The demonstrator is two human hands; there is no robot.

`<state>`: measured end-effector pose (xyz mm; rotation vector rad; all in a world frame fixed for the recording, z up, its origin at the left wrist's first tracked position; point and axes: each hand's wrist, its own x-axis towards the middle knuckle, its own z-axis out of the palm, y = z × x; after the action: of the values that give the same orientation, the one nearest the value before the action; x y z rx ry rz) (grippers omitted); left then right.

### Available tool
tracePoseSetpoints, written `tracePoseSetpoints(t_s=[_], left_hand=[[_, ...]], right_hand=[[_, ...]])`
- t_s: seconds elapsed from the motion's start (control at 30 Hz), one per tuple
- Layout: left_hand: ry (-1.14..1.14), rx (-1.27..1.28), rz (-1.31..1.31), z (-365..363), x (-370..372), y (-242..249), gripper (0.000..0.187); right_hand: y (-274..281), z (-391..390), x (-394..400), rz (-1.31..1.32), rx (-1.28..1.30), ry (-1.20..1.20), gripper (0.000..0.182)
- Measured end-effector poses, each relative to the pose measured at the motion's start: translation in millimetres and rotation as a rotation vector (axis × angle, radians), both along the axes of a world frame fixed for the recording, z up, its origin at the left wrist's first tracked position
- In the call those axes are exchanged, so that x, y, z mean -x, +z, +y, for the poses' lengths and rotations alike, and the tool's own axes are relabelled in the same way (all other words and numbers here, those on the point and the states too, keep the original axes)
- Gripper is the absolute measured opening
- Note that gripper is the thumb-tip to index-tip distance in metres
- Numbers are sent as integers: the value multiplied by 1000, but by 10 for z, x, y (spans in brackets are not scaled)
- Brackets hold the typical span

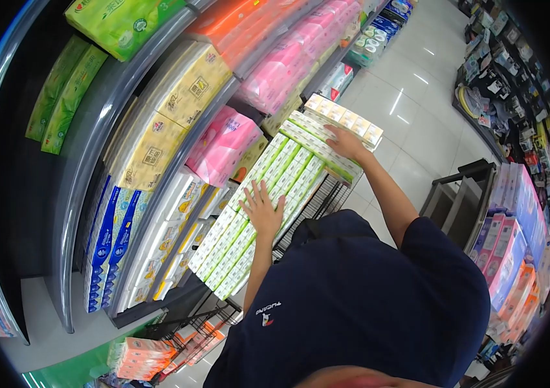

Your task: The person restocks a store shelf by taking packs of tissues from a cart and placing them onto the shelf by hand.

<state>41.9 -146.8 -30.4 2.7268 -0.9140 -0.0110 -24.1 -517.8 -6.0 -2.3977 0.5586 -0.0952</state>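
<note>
Green-and-white tissue packs (236,242) lie in long rows on top of a black wire cart (317,204). My left hand (263,208) rests on these rows with its fingers spread. Farther along, my right hand (345,143) lies on a green-and-white pack (317,145) set crosswise at the far end, fingers stretched out over its top. Just beyond that hand sits a row of cream-coloured small packs (346,119). Neither hand is wrapped around anything.
Curved shelves (87,155) on the left hold yellow tissue packs (165,136), pink packs (226,145) and green packs (120,26). A grey and black cart (459,200) stands at right, near stacked purple and pink packs (508,239). Tiled floor (404,97) runs ahead.
</note>
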Motion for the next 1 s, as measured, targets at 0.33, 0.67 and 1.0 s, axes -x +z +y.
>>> tracePoseSetpoints(t_s=[0.33,0.67,1.0], left_hand=[[-8,10,21,11,-64,104,88],[-149,656,-1001,819,-1534,3509,4],[363,-47,-797,1471,-3758,4789,67]], right_hand=[[-36,-42,-2,1,-8,5,57],[481,50,508,-362,-76,-214,44],[455,-115,941,-364,-98,-375,36]])
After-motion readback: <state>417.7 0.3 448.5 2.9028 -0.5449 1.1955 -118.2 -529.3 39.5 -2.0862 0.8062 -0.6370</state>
